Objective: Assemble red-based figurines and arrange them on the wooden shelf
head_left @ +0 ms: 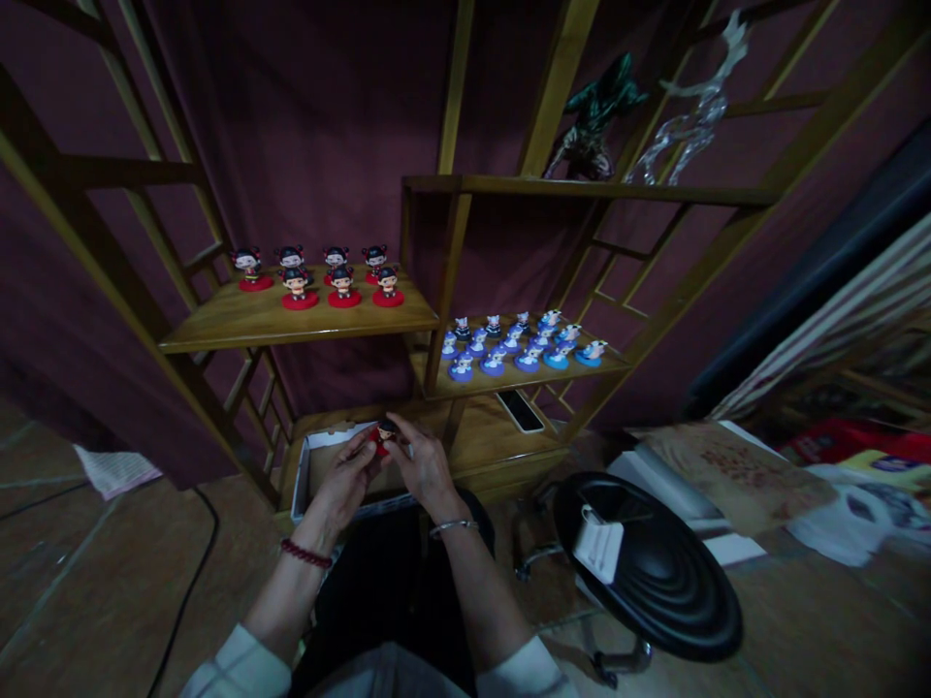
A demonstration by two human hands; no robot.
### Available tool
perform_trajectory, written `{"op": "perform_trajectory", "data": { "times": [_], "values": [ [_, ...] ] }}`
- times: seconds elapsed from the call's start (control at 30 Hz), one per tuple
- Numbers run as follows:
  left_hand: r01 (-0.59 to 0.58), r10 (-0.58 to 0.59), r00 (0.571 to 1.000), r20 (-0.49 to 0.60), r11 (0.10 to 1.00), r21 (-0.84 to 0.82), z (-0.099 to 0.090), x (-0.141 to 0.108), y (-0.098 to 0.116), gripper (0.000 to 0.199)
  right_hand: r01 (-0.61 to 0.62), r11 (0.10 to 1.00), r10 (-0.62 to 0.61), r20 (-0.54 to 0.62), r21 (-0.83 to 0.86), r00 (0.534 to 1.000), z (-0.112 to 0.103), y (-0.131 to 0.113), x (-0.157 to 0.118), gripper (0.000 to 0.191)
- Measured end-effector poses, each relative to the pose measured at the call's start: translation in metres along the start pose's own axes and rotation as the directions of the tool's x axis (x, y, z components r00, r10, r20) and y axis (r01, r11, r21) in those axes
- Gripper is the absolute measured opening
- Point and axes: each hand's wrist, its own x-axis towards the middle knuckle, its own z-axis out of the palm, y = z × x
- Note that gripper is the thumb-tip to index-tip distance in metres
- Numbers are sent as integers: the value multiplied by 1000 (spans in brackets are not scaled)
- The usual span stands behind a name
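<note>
Both my hands hold one small figurine [385, 432] with black hair and a red base, above an open white box [304, 475] on the low shelf. My left hand [349, 477] pinches it from the left, and my right hand [424, 465] closes on its right side. On the upper left shelf [305, 330], several similar black-haired figurines [344, 283] stand on red bases in two rows. Several purple and blue figurines [493, 361] stand in rows on the middle right shelf.
A phone [520, 411] lies on the low shelf. To the right is a round black stool [676, 572] with a white item [600, 545] on it. A dark green statue [600, 116] and a clear deer figure [688, 126] stand on the top shelf.
</note>
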Motion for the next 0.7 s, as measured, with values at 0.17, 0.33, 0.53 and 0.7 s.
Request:
{"op": "perform_trajectory", "data": {
  "times": [0.17,0.33,0.53,0.7],
  "values": [
    [-21,20,996,-86,1000,-15,6,1,1,24,-8,999,8,0,47,1000,4,5,-1,54],
    [-22,22,996,-81,1000,8,12,0,3,25,-29,999,29,9,28,1000,8,9,-3,49],
    [-5,8,995,-95,1000,29,13,0,2,28,-35,998,37,-32,55,999,10,10,-6,38],
    [-17,24,994,-109,997,71,14,2,2,30,-59,997,61,-51,46,997,10,8,-6,41]
  ]
}}
